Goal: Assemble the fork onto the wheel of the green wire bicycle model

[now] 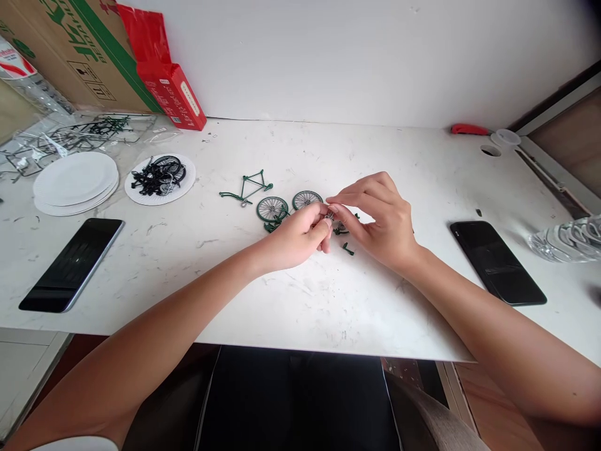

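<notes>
My left hand and my right hand meet over the middle of the table. Between their fingertips is a small silver-grey part, mostly hidden; its kind cannot be made out. The left thumb and forefinger are closed on it, and the right thumb and forefinger pinch at it too. Just beyond lie two toy bicycle wheels with green tyres, one on the left and one on the right. A green toy bicycle frame rests farther left. Near the right hand lies a small green piece.
On the left are a paper plate of black bicycle parts, stacked white plates, a phone and plastic sprues. A red box stands behind. Another phone and a clear bottle lie right.
</notes>
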The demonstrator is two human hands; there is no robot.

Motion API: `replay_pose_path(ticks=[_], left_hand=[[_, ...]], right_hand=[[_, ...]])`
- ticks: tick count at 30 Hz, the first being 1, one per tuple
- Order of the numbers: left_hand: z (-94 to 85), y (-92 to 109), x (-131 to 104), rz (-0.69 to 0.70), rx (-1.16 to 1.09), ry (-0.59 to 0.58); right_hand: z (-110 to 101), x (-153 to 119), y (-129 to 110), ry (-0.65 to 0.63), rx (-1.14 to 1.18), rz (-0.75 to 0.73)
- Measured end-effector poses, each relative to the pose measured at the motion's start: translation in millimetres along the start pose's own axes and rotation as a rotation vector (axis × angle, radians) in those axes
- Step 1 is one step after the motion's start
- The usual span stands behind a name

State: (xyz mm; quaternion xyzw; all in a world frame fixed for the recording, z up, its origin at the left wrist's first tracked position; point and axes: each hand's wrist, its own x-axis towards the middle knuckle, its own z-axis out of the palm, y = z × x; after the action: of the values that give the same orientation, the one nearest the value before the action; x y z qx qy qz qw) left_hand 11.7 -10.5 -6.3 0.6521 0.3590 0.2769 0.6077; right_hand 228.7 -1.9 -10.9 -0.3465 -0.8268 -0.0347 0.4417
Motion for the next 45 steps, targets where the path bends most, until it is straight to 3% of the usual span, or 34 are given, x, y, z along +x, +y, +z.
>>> replay_pose_path(ticks=[13,25,37,45], left_hand=[[-1.5,8,0,-0.057,-0.169,-0.068],[-3.3,17,-1,-0.155,-0.304,0.077],[-7.6,16,-1,-0.156,-0.406,0.062],[-7.3,16,1,-0.133,-0.417,0.151]], right_hand=[[1,1,-2,-0.044,-0.010,0.099],[2,-2,1,0.134,0.148,0.062],[2,1,1,-0.001,0.209,0.075],[1,0,-1,0.011,0.146,0.073]])
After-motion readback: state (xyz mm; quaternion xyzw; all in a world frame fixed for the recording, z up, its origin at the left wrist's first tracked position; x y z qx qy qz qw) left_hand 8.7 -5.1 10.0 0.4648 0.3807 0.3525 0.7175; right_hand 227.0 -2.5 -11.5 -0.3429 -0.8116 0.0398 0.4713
